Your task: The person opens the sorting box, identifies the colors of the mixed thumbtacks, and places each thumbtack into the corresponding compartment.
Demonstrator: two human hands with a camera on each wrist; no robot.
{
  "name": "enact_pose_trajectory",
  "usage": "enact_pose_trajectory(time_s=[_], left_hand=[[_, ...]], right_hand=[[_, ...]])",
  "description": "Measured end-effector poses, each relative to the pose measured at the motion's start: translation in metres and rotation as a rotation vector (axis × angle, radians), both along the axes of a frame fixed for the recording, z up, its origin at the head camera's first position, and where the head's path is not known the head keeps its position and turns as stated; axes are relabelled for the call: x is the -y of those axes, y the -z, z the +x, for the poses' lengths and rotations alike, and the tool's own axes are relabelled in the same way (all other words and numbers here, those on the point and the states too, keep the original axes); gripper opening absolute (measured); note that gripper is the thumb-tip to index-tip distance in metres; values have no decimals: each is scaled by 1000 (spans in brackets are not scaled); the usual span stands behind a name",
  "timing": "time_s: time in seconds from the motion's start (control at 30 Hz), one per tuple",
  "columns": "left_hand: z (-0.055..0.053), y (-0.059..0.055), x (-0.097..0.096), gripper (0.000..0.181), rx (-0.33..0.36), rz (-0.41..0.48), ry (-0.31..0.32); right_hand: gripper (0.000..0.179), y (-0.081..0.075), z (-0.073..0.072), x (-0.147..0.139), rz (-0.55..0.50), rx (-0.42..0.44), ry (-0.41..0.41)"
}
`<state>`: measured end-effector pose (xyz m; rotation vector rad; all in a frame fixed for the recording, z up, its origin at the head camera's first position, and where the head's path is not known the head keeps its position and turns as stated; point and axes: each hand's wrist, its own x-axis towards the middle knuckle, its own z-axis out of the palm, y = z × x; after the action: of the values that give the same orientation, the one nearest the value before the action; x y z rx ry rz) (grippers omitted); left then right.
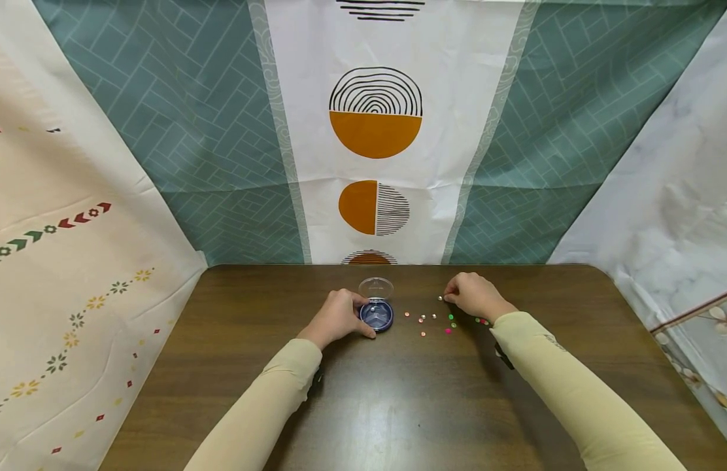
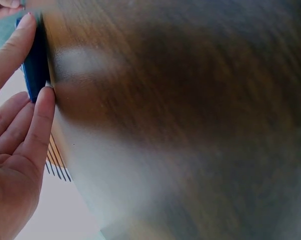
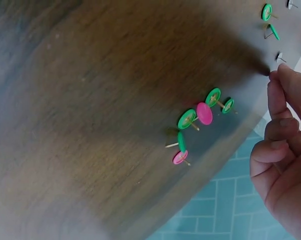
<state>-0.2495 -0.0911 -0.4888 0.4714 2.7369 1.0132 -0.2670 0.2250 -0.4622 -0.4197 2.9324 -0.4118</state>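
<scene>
A round blue case (image 1: 378, 316) with a divided inside stands on the table, its clear lid (image 1: 376, 288) raised at the back. One small pale piece lies inside it. My left hand (image 1: 338, 318) grips the case from the left, thumb at the front and fingers behind; the left wrist view shows the blue side wall (image 2: 36, 65) between them. My right hand (image 1: 473, 294) has thumb and forefinger tips together, right at a silver thumbtack (image 3: 279, 56). I cannot tell if anything is pinched there. The other fingers of this hand (image 3: 290, 145) are curled.
Between the hands lie several loose thumbtacks: copper-coloured (image 1: 423, 333), silver (image 1: 434, 316), green (image 1: 450, 317) and pink (image 1: 448, 331). Below the right wrist is a cluster of green (image 3: 186, 119) and pink (image 3: 204, 114) tacks, some with points sideways. Patterned cloth (image 1: 375, 216) hangs behind the brown table (image 1: 399, 405).
</scene>
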Motion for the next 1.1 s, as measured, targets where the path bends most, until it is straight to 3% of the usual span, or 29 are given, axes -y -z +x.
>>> enact_pose_trajectory(time_s=[1.1], left_hand=[[2,-4,-1,74,9,0,-1]], right_hand=[[10,1,-2,12,0,-8,-8]])
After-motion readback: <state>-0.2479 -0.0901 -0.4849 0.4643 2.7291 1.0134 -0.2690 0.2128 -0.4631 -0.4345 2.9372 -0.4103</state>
